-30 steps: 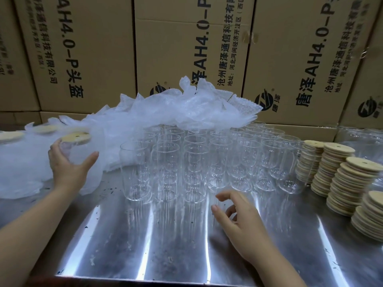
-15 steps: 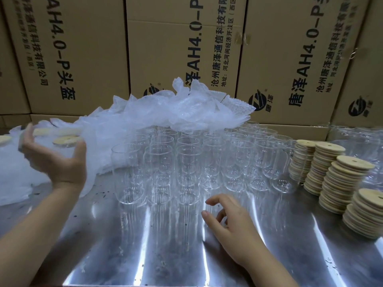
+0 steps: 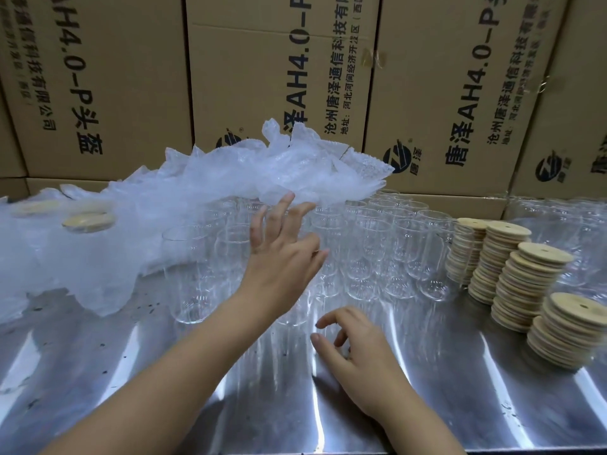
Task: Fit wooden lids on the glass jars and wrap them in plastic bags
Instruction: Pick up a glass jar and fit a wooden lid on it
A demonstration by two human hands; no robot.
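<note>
Dozens of glass jars (image 3: 371, 251) were massed beside heaped plastic bags (image 3: 249, 178), toward which the left hand (image 3: 282, 257) was spread, the right hand (image 3: 361, 356) loosely curled, empty; one bag was best pinched singly.

I see a polished metal table (image 3: 460, 405), glossy with dark specks. The jars (image 3: 371, 254) are clear smooth glass, the lids (image 3: 522, 290) pale matt wood. The bags (image 3: 230, 178) look thin crinkled plastic, the boxes (image 3: 262, 77) matt cardboard.

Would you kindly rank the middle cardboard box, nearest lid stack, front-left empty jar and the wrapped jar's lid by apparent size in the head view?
Middle cardboard box
Nearest lid stack and front-left empty jar: alike, stack nearer, unranked
Wrapped jar's lid
</note>
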